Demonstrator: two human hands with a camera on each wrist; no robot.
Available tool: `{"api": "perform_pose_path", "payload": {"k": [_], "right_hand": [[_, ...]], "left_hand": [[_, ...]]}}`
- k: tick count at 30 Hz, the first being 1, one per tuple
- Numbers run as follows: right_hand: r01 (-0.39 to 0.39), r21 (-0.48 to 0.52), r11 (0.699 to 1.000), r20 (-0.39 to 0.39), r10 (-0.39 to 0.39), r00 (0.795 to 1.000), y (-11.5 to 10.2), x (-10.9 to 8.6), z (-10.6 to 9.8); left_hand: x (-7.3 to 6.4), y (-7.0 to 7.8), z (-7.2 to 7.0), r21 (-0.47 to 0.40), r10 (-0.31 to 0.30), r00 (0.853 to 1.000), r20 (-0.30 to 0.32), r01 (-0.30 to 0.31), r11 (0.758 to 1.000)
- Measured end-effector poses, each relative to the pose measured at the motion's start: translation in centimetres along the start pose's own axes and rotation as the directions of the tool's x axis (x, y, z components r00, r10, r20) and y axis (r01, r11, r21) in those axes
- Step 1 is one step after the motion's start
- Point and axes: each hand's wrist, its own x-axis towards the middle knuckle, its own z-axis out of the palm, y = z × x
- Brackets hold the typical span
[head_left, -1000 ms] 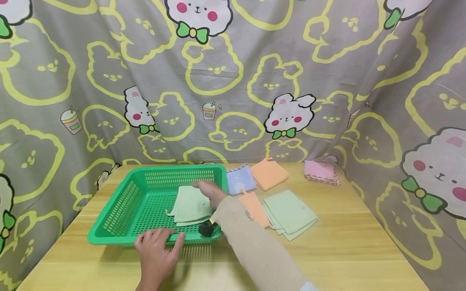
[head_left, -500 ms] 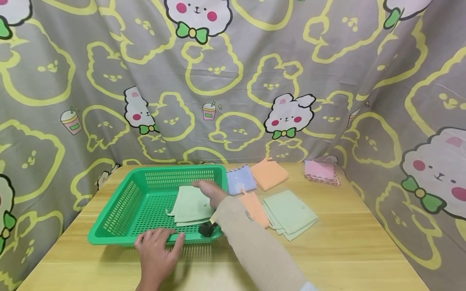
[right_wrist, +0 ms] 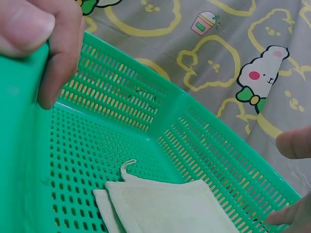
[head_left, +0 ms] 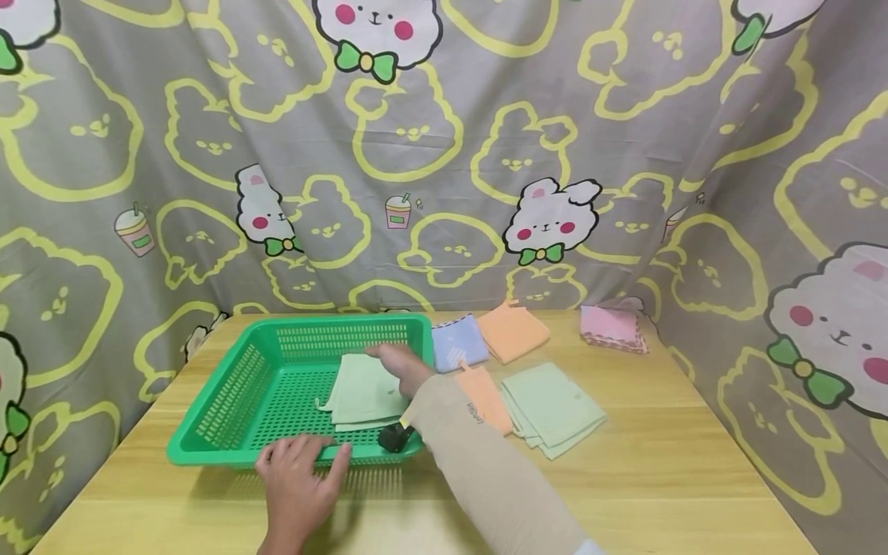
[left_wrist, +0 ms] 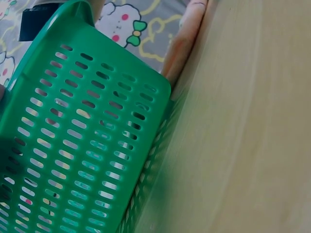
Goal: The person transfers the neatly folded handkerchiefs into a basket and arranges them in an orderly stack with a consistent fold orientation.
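Observation:
A green plastic basket [head_left: 208, 401] with slotted walls stands on the table's left part. Inside it lies a folded pale green towel [head_left: 364, 393], its hanging loop toward the left. My left hand [head_left: 300, 478] grips the front rim; in the right wrist view its thumb [right_wrist: 26, 24] lies over the edge and its fingers reach inside. My right hand [head_left: 405, 368] is over the basket's right end, beside the towel. Two of its digits show apart in the right wrist view, with nothing seen between them; the rest is out of that view.
Right of the basket lie a folded blue cloth [head_left: 459, 344], an orange towel [head_left: 513, 331], another orange towel [head_left: 487, 397] partly behind my sleeve, and a second pale green towel [head_left: 555, 408]. A pink cloth [head_left: 610, 327] lies farther right, near the patterned curtain [head_left: 451, 154].

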Motion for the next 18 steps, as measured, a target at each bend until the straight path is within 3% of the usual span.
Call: {"api": "perform_pose_path", "payload": {"k": [18], "right_hand": [[0.090,0.061,0.994,0.014,-0.091,0.996,-0.16,-0.81,-0.38]], "left_hand": [[0.04,0.09,-0.04,-0.003,0.002,1.000,-0.003,-0.002,1.000]]}}
